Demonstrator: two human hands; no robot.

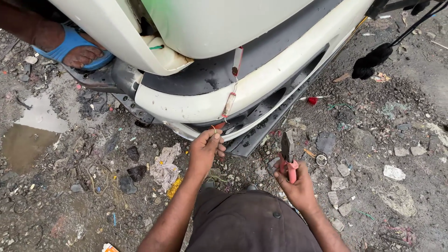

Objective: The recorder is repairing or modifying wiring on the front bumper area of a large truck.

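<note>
Ground: wet gravel (pixel 373 140) strewn with litter, a puddle (pixel 28 140) off to one side.
Left hand (pixel 205 151): grip pinches thin wire (pixel 229 100) strung down the cracked white bumper (pixel 261 79); tugged hard, it may snap or slip.
Right hand (pixel 298 186): fist closed on red-handled pliers (pixel 288 154), held apart; their nose could scratch paint.

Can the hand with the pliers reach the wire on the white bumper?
Probably yes. The right hand holds the pliers just beside the bumper, with nothing between them and the wire. The left hand already pinches the wire's lower end.
</note>
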